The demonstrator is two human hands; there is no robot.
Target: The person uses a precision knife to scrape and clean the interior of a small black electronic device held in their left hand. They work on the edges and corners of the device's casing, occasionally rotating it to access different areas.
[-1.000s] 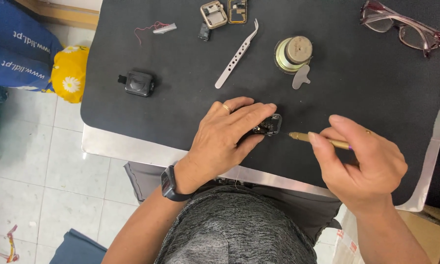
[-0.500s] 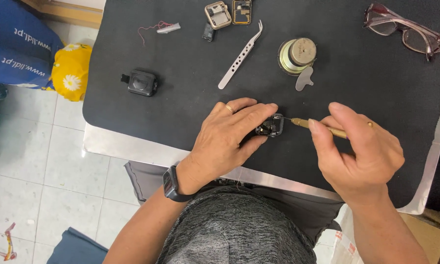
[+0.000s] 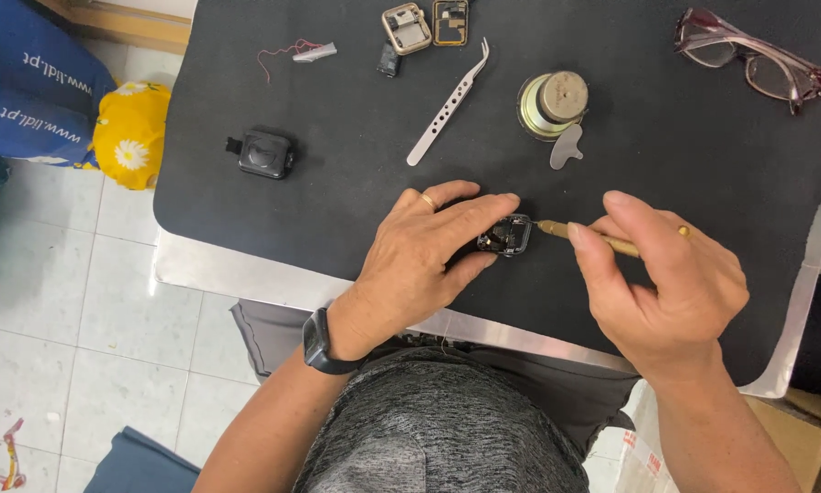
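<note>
At the far left, off the desk (image 3: 246, 82), a blue bag (image 3: 27, 100) and a yellow flowered pouch (image 3: 132, 132) lie on the tiled floor. On the black desk surface, a small black square casing (image 3: 264, 153) sits alone near the left edge. Beyond it, at the far edge, lie a thin red wire with a grey sleeve (image 3: 301, 51), two small rectangular frames (image 3: 426, 26) and metal tweezers (image 3: 447, 102) set diagonally.

The left hand (image 3: 424, 260), ring on one finger and a dark watch on the wrist, lies flat on the desk with its fingers narrowed around a small black watch body (image 3: 506, 236); index finger above and thumb below pinch it in place at the fingertips, so the piece sits just right of the hand, on the desk near the front edge.

Right of it, the right hand (image 3: 662, 283) is closed on a slim brass-coloured tool (image 3: 589, 237), whose tip touches the watch body's right side. Behind lie a round metal cylinder (image 3: 554, 102), a small grey pick (image 3: 566, 146) and pink-framed glasses (image 3: 748, 59).
</note>
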